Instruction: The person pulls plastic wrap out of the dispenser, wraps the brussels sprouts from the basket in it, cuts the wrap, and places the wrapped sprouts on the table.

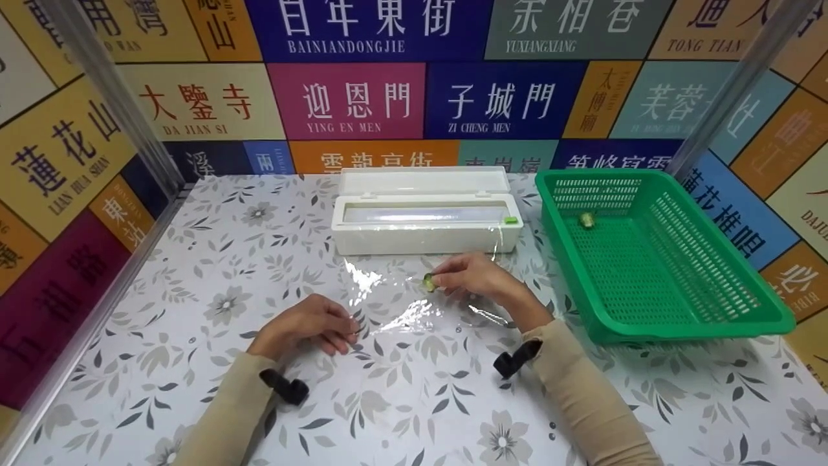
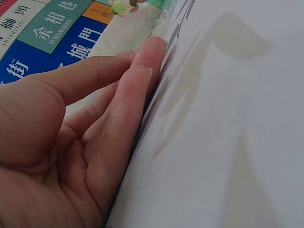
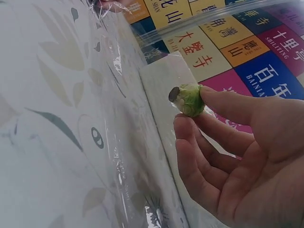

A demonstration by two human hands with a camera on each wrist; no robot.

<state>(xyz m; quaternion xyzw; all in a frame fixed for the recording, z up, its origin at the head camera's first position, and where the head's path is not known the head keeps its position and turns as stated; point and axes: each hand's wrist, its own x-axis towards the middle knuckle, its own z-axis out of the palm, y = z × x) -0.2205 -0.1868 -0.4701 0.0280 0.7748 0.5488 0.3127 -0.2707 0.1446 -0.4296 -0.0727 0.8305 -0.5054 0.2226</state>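
In my right hand (image 1: 475, 275), thumb and fingertips pinch a small Brussels sprout (image 3: 190, 99), its dark cut stem end facing outward. The sprout is held above a sheet of clear cling film (image 1: 411, 317) that lies wrinkled and shiny on the table. My left hand (image 1: 317, 322) is at the film's near left corner, thumb and index fingertips pinched together on its edge. Behind the film stands a white cling film dispenser box (image 1: 424, 241), lid raised, with a green slider (image 1: 510, 221) at its right end.
A green plastic basket (image 1: 695, 329) stands on the right, with one more Brussels sprout (image 1: 587, 221) in its far left corner. Printed panels (image 1: 346, 100) wall the back and sides. A patterned cloth (image 1: 226, 304) covers the table.
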